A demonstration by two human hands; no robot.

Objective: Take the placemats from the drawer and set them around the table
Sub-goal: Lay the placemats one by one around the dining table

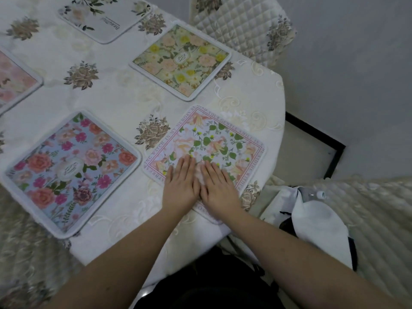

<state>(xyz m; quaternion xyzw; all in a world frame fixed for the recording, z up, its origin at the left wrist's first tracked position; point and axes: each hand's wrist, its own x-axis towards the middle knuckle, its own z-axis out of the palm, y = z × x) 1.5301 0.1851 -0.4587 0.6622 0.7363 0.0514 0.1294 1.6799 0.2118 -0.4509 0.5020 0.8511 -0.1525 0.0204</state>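
Observation:
Several floral placemats lie on the table (116, 99), which wears a cream embroidered cloth. Nearest me is a white mat with green leaves and a pink lettered border (214, 141). My left hand (181, 181) and my right hand (217, 186) rest flat on its near half, side by side, fingers together and pointing away from me. Left of it lies a blue mat with pink and red roses (71, 170). Beyond it sits a green mat with yellow flowers (181, 61). A white mat with dark leaves (104, 16) lies at the far edge, and a pink mat (13, 79) is cut off at the left.
A quilted chair back (245, 25) stands beyond the table's right corner. To my right a quilted seat (379, 215) carries a black-and-white bag (316, 219) and a small bottle cap. Grey floor lies to the right. Another quilted seat (20, 253) is at lower left.

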